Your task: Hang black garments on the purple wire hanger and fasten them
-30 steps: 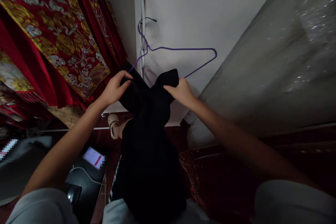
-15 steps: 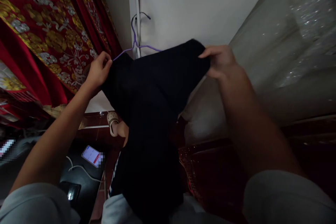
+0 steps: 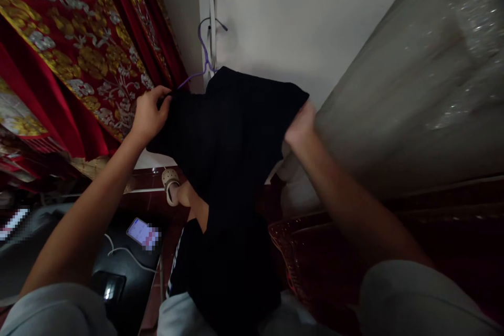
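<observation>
Black shirt (image 3: 236,131) draped over purple hanger (image 3: 202,58) on the white wall (image 3: 299,16).
Step in hand, by my reading: seating shoulders on the hanger. Left hand (image 3: 147,115) closed, pinching the left shoulder edge. Right hand (image 3: 301,126) partly under the right sleeve; its grip cannot be made out. Next calls for evening both shoulders.

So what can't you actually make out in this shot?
Head view only:
- Hanger: just the hook and a bit of one arm show; the black garment covers the rest.
- Right hand: motion-blurred and partly behind the garment's edge, so its grip is unclear.
- Left hand: fingertips buried in the cloth.
- Phone: screen pixelated, unreadable.
- Basket: dark, contents not visible.
</observation>
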`<state>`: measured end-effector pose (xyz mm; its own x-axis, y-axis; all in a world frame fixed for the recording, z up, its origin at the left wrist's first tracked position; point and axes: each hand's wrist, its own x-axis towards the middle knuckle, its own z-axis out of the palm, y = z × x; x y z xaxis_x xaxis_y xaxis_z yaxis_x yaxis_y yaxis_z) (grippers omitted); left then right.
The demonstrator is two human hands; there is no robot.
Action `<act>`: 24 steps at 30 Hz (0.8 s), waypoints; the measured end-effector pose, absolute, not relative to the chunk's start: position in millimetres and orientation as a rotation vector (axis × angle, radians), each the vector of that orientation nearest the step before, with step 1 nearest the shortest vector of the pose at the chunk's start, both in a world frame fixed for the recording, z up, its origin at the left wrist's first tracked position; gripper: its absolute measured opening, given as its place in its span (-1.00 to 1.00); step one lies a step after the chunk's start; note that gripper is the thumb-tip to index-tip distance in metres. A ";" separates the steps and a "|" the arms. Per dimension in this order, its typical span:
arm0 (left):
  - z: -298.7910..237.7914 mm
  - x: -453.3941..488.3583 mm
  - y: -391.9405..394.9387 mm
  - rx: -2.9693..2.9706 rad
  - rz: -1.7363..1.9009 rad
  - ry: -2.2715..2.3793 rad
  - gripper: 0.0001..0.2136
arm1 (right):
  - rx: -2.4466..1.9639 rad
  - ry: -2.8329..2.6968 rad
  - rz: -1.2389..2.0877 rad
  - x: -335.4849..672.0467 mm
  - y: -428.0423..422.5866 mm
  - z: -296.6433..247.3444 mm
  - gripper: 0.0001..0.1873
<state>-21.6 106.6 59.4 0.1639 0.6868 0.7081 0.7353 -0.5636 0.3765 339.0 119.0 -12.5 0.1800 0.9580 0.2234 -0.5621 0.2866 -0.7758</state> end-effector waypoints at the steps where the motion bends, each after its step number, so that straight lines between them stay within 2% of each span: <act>1: 60.5 -21.8 106.6 -2.352 -1.398 -1.441 -0.88 | -0.587 -0.801 1.196 342.8 115.5 -4.9 -0.49; 6: 62.8 -12.6 124.9 -2.512 -1.610 -1.474 -0.88 | -0.458 -0.952 1.103 327.6 81.6 50.6 -0.49; 10: 59.9 -5.6 140.6 -2.564 -1.819 -1.507 -0.93 | -0.545 -1.202 1.086 301.5 53.2 70.0 -0.53; 15: 58.2 -5.6 132.4 -2.609 -2.003 -1.452 -0.83 | -0.487 -2.054 1.350 296.6 46.7 65.0 -0.36; 16: 59.0 -5.5 126.8 -2.669 -1.986 -1.409 -0.79 | -0.468 -2.167 1.278 295.3 47.8 61.7 -0.39; 18: 61.2 -3.1 113.1 -2.853 -1.884 -1.298 -0.74 | -0.572 -2.226 0.882 289.0 51.7 50.6 -0.41; 19: 62.4 -0.2 105.5 -2.950 -1.835 -1.235 -0.72 | -0.671 -2.198 0.627 284.2 54.4 42.4 -0.33; 21: 64.0 9.0 90.2 -3.133 -1.792 -1.117 -0.67 | -0.845 -2.182 0.208 272.9 61.8 21.4 -0.01; 22: 64.4 14.7 83.1 -3.206 -1.788 -1.081 -0.63 | -0.897 -2.207 0.065 267.3 66.0 9.9 0.13; 24: 64.5 24.4 71.6 -3.281 -1.785 -1.088 -0.56 | -0.910 -2.251 -0.118 258.3 73.4 -11.5 0.25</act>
